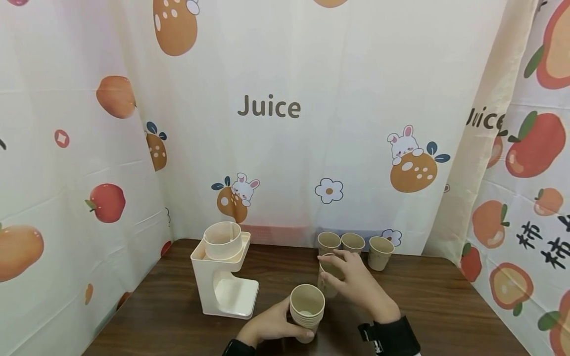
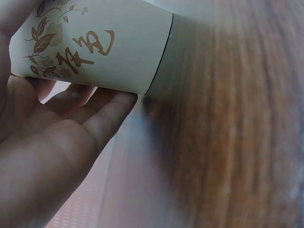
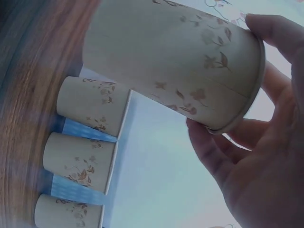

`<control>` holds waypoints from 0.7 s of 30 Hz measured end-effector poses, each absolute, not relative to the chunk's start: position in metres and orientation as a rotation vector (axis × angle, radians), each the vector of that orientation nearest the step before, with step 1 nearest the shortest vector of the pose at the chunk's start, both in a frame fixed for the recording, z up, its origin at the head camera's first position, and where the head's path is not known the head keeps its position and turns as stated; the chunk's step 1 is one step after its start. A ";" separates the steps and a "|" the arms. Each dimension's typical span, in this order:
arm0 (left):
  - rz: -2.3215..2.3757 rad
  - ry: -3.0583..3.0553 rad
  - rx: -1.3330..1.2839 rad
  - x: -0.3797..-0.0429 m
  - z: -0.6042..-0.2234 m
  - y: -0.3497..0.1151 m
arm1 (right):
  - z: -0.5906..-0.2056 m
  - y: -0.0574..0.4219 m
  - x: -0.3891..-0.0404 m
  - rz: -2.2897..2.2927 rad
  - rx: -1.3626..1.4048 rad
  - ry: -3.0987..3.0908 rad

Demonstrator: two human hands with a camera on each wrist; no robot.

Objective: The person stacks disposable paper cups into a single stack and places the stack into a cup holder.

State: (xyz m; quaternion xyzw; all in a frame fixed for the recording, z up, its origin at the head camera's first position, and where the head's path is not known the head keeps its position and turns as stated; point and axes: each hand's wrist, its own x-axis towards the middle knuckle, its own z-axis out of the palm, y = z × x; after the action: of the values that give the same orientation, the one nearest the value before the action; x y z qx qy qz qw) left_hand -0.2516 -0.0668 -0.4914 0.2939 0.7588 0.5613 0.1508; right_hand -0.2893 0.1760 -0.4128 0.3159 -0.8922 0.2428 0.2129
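Observation:
My left hand [image 1: 276, 321] grips a stack of nested beige paper cups [image 1: 307, 307] at the front middle of the table. In the left wrist view, the curled fingers lie along the side of a printed cup [image 2: 109, 42], close above the wood. Beyond the stack, my right hand [image 1: 359, 283] holds one paper cup [image 1: 327, 287] near its rim, partly hiding it. The right wrist view has thumb and fingers on opposite sides of that upright cup [image 3: 175, 61]. Three more paper cups stand behind it: left [image 1: 328, 241], middle [image 1: 353, 242] and right [image 1: 380, 254].
To the left stands a cream-white, C-shaped appliance [image 1: 207, 284] with a round container [image 1: 222, 242] on top. The brown wooden table [image 1: 156, 306] ends at a hanging curtain [image 1: 285, 163] printed with fruit, which also runs along both sides.

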 end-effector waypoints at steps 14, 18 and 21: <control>1.639 2.158 0.844 -0.250 -0.488 -0.066 | -0.394 0.180 -0.273 0.710 0.829 -2.300; 1.622 2.185 0.846 -0.251 -0.489 -0.067 | -0.388 0.180 -0.269 0.718 0.817 -2.270; 1.617 2.184 0.855 -0.251 -0.491 -0.067 | -0.383 0.179 -0.265 0.733 0.804 -2.260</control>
State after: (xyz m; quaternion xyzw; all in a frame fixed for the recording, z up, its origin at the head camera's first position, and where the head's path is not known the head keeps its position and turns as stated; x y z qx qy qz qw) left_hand -0.2515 -0.0673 -0.4909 0.2970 0.7585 0.5615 0.1457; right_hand -0.2650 0.1792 -0.3835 0.3047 -0.8562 0.2778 0.3114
